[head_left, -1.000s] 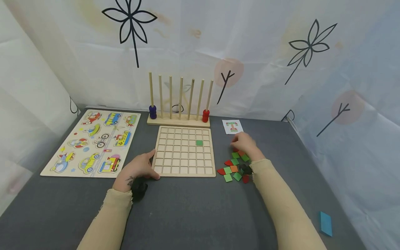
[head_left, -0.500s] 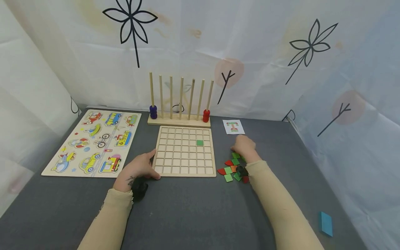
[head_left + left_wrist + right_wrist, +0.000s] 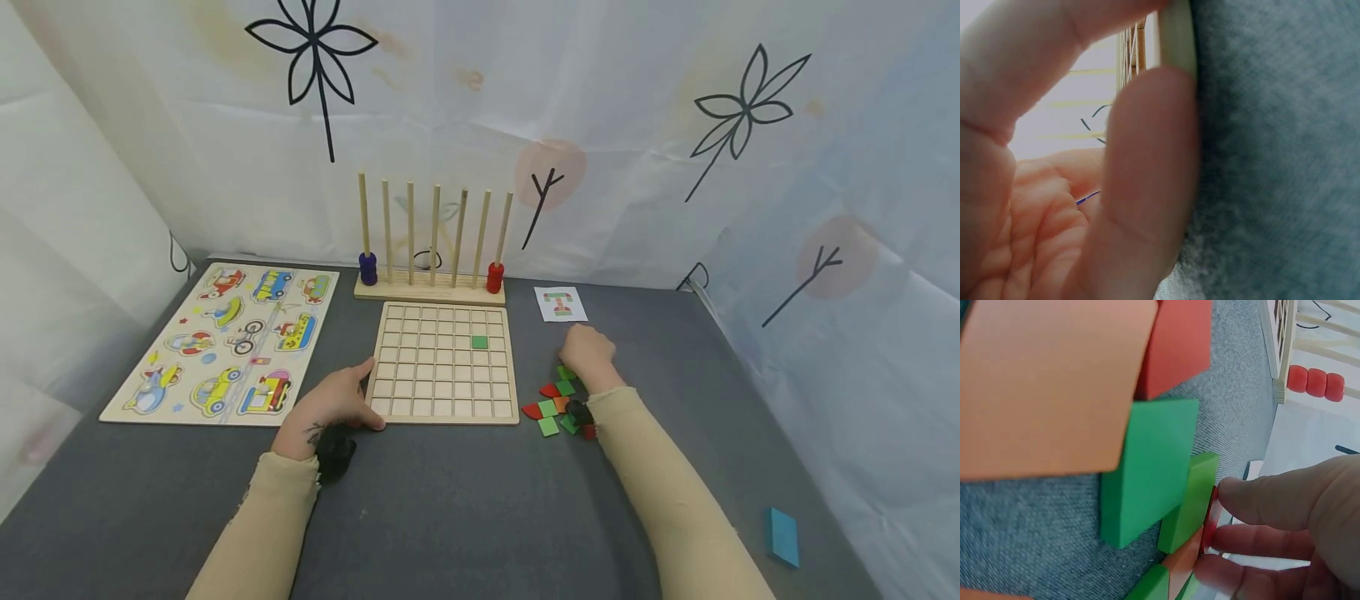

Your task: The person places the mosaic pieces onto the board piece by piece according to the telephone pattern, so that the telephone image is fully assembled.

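A wooden grid board lies mid-table, with one green tile in a cell on its right side. My left hand holds the board's near left corner, index finger along the left edge and thumb at the near edge; in the left wrist view the thumb lies against the board's side. Over the far end of a loose pile of green, red and orange tiles is my right hand. Its thumb and fingers pinch a red tile in the right wrist view; the head view hides that tile.
Behind the board stands a peg rack with purple and red beads. A picture card lies beyond the right hand. The vehicle puzzle board is at left, a blue block at near right. White cloth hangs behind.
My right hand has moved slightly down onto the far end of the tile pile, covering the red and orange tiles there. The left hand keeps its place at the board's corner.
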Demonstrator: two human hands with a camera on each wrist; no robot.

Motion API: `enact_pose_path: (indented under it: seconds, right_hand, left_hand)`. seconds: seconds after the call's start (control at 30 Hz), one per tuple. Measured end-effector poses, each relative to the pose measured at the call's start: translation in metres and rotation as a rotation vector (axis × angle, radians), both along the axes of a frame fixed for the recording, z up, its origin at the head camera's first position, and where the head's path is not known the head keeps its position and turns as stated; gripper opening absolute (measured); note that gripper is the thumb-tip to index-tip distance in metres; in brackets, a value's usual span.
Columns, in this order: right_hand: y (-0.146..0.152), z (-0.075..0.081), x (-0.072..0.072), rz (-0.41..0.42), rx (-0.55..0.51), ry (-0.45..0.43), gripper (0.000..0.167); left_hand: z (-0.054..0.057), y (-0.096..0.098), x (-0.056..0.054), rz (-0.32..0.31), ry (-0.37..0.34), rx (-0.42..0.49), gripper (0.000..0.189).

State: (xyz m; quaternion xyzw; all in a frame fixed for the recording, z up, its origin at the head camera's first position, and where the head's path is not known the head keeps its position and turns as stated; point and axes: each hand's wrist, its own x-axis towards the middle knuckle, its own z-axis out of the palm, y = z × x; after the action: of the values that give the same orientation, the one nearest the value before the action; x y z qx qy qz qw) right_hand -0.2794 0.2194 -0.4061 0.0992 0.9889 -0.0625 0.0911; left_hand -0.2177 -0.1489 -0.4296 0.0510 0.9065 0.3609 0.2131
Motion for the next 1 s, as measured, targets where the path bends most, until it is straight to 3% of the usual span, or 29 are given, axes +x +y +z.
enact_pose_path:
  seconds: [0.27, 0.33, 0.5, 0.63, 0.77, 1.0]
  right_hand:
    - [-0.008, -0.005, -0.001, 0.139, -0.074, 0.036, 0.015]
    - [-0.011, -0.007, -0.001, 0.128, -0.088, 0.043, 0.011]
    - [-0.014, -0.007, -0.001, 0.048, -0.078, 0.010, 0.026]
    - [-0.011, -0.006, -0.001, 0.060, -0.120, 0.030, 0.017]
    - [-0.012, -0.004, -0.005, 0.111, -0.206, 0.089, 0.018]
    - [-0.030, 0.005, -0.024, 0.234, -0.458, 0.254, 0.014]
  left_hand:
    - [0.001, 0.000, -0.001, 0.006, -0.010, -0.021, 0.111]
    - [0.001, 0.000, -0.001, 0.003, -0.009, -0.023, 0.111]
    - [0.001, 0.000, 0.000, -0.002, -0.004, -0.011, 0.111]
    - [0.003, 0.001, 0.000, -0.002, -0.007, -0.011, 0.110]
    - [0.003, 0.001, 0.000, -0.002, -0.011, -0.014, 0.110]
    - [0.001, 0.001, -0.001, 0.000, -0.009, -0.020, 0.111]
